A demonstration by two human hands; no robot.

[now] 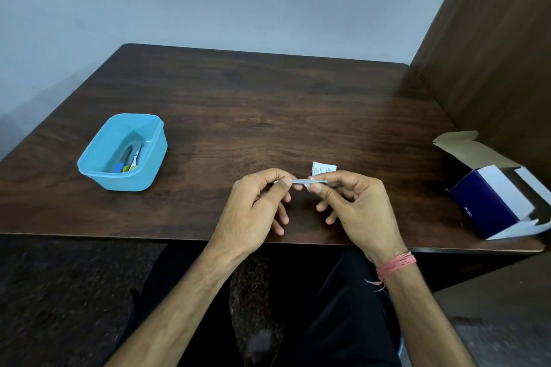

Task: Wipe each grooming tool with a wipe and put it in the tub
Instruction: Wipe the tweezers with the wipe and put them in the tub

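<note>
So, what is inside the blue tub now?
The blue tub holds a few grooming tools, some metal, with blue and yellow-green handle ends. Their exact number and types are unclear, because they overlap.

Single head-worn wide-angle view, looking forward and steeply down from close above the near edge of the table (pixel 268 92); far wall fills the upper frame

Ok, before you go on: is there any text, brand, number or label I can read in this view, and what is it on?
White sachet behind the right hand: rows of small print, too blurred to read.
Dark blue box at the table's right edge: a small pale mark low on its front, too small to read.
Blue tub, the tools inside it and the metal tool held by both hands (left hand): no text visible.
</note>
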